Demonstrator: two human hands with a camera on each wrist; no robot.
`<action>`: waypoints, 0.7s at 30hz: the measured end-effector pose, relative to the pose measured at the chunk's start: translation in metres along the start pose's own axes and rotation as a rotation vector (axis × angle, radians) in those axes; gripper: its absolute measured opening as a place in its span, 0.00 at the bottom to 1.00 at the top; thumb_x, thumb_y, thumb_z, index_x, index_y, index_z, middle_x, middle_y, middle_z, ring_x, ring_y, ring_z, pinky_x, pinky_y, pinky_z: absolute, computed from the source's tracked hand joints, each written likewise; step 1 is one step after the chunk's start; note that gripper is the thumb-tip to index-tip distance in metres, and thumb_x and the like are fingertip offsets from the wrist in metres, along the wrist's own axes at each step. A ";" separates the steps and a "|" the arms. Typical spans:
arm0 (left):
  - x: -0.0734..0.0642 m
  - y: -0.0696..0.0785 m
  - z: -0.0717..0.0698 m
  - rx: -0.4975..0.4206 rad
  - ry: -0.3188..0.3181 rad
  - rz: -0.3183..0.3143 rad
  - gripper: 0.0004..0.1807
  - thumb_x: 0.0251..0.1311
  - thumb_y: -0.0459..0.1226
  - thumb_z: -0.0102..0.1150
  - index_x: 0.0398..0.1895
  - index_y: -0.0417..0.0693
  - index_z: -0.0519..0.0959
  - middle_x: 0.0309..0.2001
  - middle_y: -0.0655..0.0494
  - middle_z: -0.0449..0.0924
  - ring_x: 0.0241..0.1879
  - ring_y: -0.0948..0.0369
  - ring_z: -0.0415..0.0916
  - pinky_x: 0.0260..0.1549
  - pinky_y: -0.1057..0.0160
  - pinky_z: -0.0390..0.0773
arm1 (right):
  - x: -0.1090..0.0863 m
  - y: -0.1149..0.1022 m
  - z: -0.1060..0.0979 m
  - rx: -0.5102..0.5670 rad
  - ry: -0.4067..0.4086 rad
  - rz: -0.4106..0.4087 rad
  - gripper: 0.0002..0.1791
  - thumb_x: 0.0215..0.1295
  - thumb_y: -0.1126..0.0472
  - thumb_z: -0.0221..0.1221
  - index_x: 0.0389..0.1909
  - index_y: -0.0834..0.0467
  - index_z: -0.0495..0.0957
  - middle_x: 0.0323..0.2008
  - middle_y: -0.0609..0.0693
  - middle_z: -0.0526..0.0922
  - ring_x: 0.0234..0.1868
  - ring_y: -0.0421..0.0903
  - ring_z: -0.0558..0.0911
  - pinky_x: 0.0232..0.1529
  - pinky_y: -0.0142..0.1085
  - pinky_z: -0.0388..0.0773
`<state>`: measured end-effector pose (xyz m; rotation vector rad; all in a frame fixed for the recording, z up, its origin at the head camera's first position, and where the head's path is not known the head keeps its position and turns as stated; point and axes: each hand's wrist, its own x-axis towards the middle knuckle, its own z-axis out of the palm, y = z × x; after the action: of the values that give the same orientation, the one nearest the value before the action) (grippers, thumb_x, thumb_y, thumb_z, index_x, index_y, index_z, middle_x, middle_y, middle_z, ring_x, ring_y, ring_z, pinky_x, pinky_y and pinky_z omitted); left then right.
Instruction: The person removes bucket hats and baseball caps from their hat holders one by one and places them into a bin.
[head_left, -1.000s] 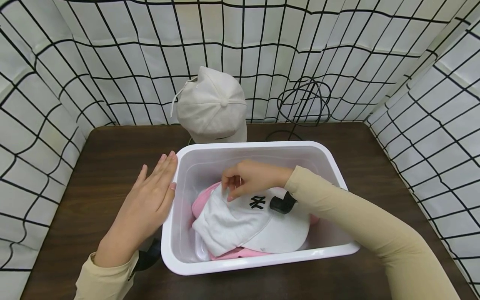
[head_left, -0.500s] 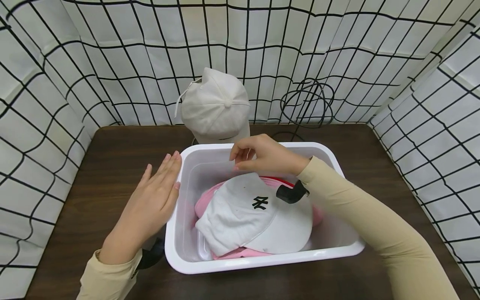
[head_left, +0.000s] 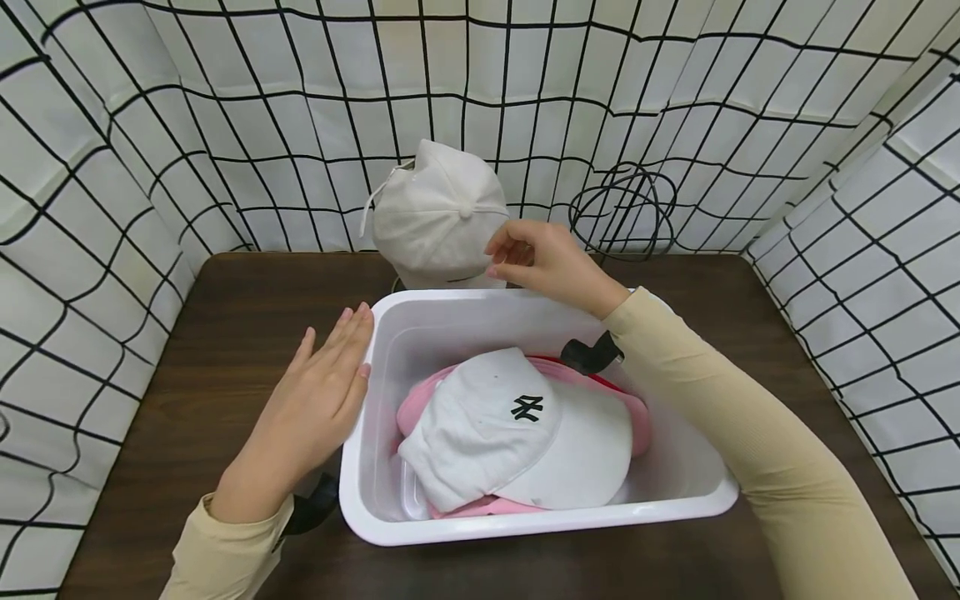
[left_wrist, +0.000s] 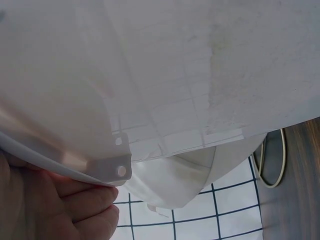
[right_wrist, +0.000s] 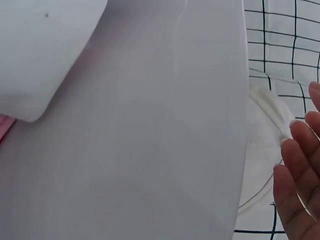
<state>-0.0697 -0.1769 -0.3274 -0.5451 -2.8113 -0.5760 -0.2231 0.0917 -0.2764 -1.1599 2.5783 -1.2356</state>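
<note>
A white plastic basin [head_left: 540,527] stands on the brown table. My left hand [head_left: 311,404] lies with extended fingers against its left rim; the left wrist view shows those fingers [left_wrist: 92,205] touching the rim from outside. Inside, a white baseball cap [head_left: 480,417] with a black logo lies over a pink cap [head_left: 641,427], and a bit of red shows behind them. Beyond the basin's back rim a cream cap [head_left: 442,212] sits upright. Over that rim, my right hand [head_left: 551,262] is beside the cream cap, fingers loosely bent and holding nothing. Whether it touches the cap I cannot tell.
Black wire grid panels [head_left: 360,100] backed with white sheeting enclose the table [head_left: 247,333] at the back and sides. A coil of black cable [head_left: 622,208] hangs at the back right, behind the basin.
My right hand has risen out of the basin, away from the white cap, and moved back over the rim to the cream cap. The left hand has stayed at the rim.
</note>
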 end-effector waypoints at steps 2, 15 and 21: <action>0.000 0.000 0.000 0.000 -0.004 -0.003 0.30 0.68 0.37 0.42 0.70 0.33 0.54 0.71 0.42 0.53 0.69 0.46 0.51 0.66 0.40 0.44 | 0.002 0.003 -0.002 -0.018 0.010 0.008 0.11 0.58 0.65 0.64 0.39 0.66 0.78 0.33 0.51 0.81 0.34 0.42 0.78 0.37 0.36 0.77; -0.001 -0.001 0.000 0.005 0.002 -0.005 0.30 0.67 0.36 0.43 0.70 0.32 0.55 0.70 0.41 0.53 0.69 0.46 0.51 0.65 0.39 0.45 | 0.025 0.011 -0.011 -0.129 0.075 0.070 0.13 0.59 0.63 0.64 0.41 0.65 0.77 0.39 0.54 0.80 0.39 0.45 0.78 0.41 0.36 0.75; -0.001 -0.001 0.000 0.005 -0.005 -0.007 0.30 0.68 0.37 0.42 0.70 0.32 0.55 0.71 0.41 0.53 0.69 0.46 0.51 0.65 0.39 0.45 | 0.039 0.011 -0.011 -0.144 0.102 0.075 0.13 0.59 0.63 0.64 0.42 0.64 0.77 0.40 0.54 0.80 0.40 0.46 0.78 0.41 0.35 0.74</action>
<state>-0.0692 -0.1777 -0.3278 -0.5366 -2.8200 -0.5702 -0.2614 0.0775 -0.2668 -1.0374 2.7983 -1.1393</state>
